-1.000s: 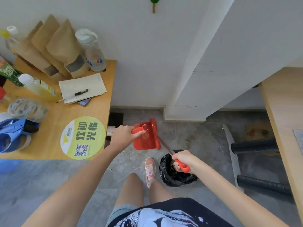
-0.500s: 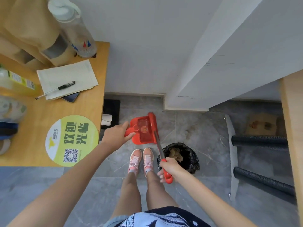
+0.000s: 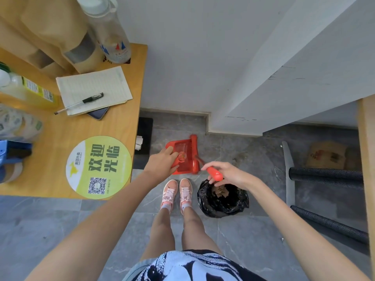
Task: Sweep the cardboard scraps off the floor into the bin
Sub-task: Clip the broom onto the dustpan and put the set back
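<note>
Grey floor (image 3: 243,155), left grip (image 3: 162,165) round dustpan (image 3: 183,147), right grip (image 3: 232,175) pinching brush (image 3: 214,173) — shifted over bin (image 3: 206,202)

Small shop or takeaway spot: wooden counter (image 3: 129,122) with round yellow welcome sticker (image 3: 98,166) bearing a QR code at its front edge, kraft paper bags (image 3: 52,31) at the back, lined pad (image 3: 95,88), pen (image 3: 81,102).

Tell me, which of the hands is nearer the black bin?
The right. The right hand, holding the brush handle, is over the far rim of the bin; the left hand grips the dustpan, farther off to its left.
</note>
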The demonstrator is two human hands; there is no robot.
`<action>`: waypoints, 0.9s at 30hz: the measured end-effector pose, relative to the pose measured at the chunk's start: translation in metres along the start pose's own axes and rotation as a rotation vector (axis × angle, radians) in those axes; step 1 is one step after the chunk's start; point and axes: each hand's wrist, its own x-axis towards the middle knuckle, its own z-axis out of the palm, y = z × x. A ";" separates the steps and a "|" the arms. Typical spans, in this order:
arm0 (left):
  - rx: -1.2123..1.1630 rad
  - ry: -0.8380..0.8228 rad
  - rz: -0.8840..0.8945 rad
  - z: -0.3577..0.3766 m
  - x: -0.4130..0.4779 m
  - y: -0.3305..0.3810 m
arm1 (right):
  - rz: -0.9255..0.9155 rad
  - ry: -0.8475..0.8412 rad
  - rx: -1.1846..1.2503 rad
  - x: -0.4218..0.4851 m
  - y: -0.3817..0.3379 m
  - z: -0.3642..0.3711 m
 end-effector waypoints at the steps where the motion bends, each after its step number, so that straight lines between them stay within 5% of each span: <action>1: -0.035 -0.004 0.005 0.002 -0.002 0.002 | -0.067 -0.006 -0.122 -0.001 -0.001 0.000; 4: -0.143 -0.023 -0.014 0.007 -0.005 0.007 | -0.205 0.131 -0.397 0.004 -0.002 0.010; 9: -0.216 -0.036 -0.010 0.010 -0.005 0.023 | -0.214 0.427 -0.407 0.019 -0.004 0.034; 27: -0.215 -0.095 -0.034 0.031 -0.016 0.050 | -0.272 0.509 -0.484 0.021 0.005 0.075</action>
